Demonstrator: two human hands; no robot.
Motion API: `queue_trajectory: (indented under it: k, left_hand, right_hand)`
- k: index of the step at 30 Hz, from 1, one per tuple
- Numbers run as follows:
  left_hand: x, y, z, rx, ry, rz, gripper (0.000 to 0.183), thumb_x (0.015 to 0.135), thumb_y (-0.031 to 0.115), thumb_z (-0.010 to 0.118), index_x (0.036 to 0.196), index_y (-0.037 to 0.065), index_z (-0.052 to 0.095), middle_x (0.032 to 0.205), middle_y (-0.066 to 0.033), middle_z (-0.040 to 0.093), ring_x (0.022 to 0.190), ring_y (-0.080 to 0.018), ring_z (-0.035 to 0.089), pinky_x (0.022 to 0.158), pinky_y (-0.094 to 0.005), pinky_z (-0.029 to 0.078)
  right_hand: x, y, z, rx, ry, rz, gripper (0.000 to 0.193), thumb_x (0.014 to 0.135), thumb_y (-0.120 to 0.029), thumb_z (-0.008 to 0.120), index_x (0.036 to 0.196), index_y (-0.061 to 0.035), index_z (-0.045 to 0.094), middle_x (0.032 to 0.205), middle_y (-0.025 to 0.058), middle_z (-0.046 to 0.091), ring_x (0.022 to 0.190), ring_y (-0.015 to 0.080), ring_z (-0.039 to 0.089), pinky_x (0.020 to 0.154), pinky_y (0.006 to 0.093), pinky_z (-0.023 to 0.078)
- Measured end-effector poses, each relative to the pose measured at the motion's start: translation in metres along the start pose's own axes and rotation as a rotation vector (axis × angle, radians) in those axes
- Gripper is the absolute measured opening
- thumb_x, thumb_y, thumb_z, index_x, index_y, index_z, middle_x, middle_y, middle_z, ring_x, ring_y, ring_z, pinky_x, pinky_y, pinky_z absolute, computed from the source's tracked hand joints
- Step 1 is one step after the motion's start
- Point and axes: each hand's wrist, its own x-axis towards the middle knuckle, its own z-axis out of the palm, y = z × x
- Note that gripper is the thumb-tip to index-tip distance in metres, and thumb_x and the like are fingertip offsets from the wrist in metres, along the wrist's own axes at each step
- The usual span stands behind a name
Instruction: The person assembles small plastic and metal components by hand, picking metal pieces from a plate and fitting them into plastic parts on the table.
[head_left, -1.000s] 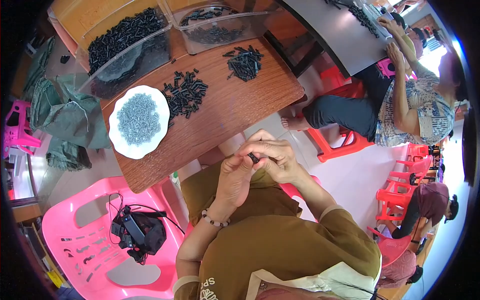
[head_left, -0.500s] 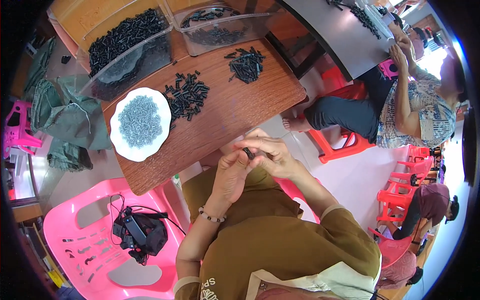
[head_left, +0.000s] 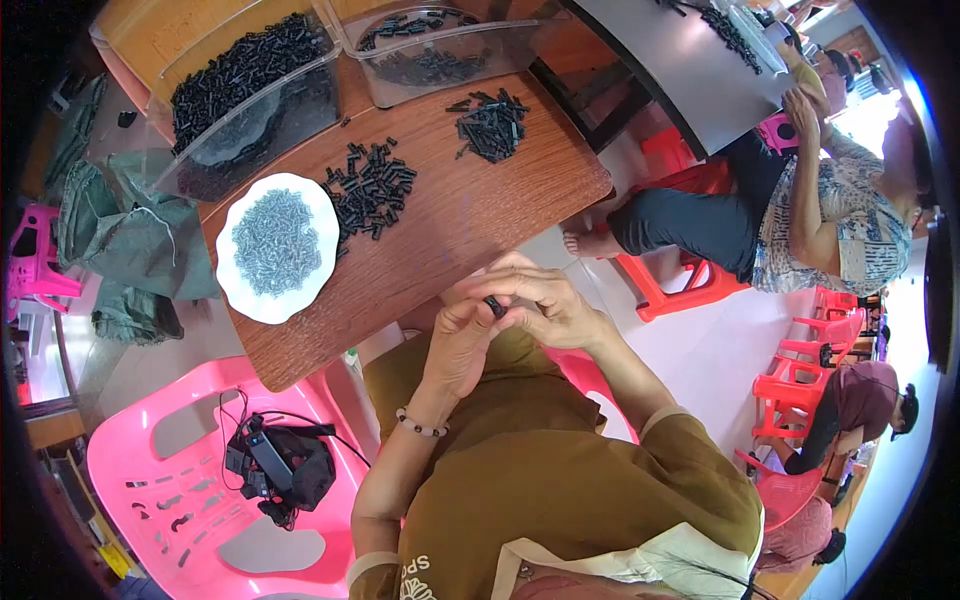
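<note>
- The left hand is pinching a small black piece with its thumb and curled fingers, nearly closed.
- The right hand is gripping the same piece from the right, its thumb and fingertips bunching around it.
- That piece is sitting between both hands, just off the near edge of the brown table.
- Farther left, a white plate is holding clear bits.
- Black pieces are lying just right of the plate.
</note>
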Motion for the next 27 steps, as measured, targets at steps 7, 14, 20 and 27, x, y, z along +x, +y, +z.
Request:
queue_trajectory:
  k: [7,14,20,27]
  left_hand:
    - [-0.003,0.004,0.01,-0.044,0.03,-0.029,0.018,0.084,0.022,0.068,0.092,0.006,0.071,0.095,-0.0021,0.065,0.095,-0.0126,0.059,0.091,-0.0308,0.05]
    - [-0.006,0.011,0.016,-0.005,0.082,-0.139,0.018,0.083,0.023,0.07,0.095,0.01,0.071,0.096,0.0006,0.067,0.09,-0.0114,0.061,0.086,-0.029,0.047]
    - [-0.004,0.006,0.008,-0.113,0.134,-0.137,0.02,0.086,0.023,0.067,0.1,0.01,0.069,0.102,0.0002,0.066,0.091,-0.013,0.061,0.088,-0.0323,0.048]
    - [0.0,0.004,0.003,-0.195,0.152,-0.085,0.028,0.089,0.027,0.064,0.112,0.013,0.064,0.104,0.0025,0.065,0.099,-0.0134,0.057,0.092,-0.0327,0.043]
  right_hand:
    - [-0.003,-0.005,0.002,0.023,0.058,0.007,0.035,0.091,-0.03,0.058,0.111,-0.0008,0.064,0.103,0.0084,0.066,0.096,0.0244,0.055,0.082,0.0358,0.046]
    - [-0.004,-0.006,0.003,-0.031,0.116,-0.011,0.03,0.09,-0.025,0.06,0.105,-0.0004,0.066,0.089,0.008,0.066,0.093,0.0252,0.055,0.081,0.0352,0.046]
    - [-0.003,-0.001,-0.003,-0.098,0.069,0.084,0.042,0.08,-0.023,0.07,0.116,-0.0026,0.062,0.098,0.0061,0.067,0.095,0.0231,0.054,0.083,0.0344,0.045]
    - [0.0,-0.007,-0.006,-0.163,0.28,0.112,0.042,0.074,-0.025,0.078,0.107,-0.0032,0.063,0.098,0.006,0.064,0.093,0.0221,0.055,0.084,0.0343,0.043]
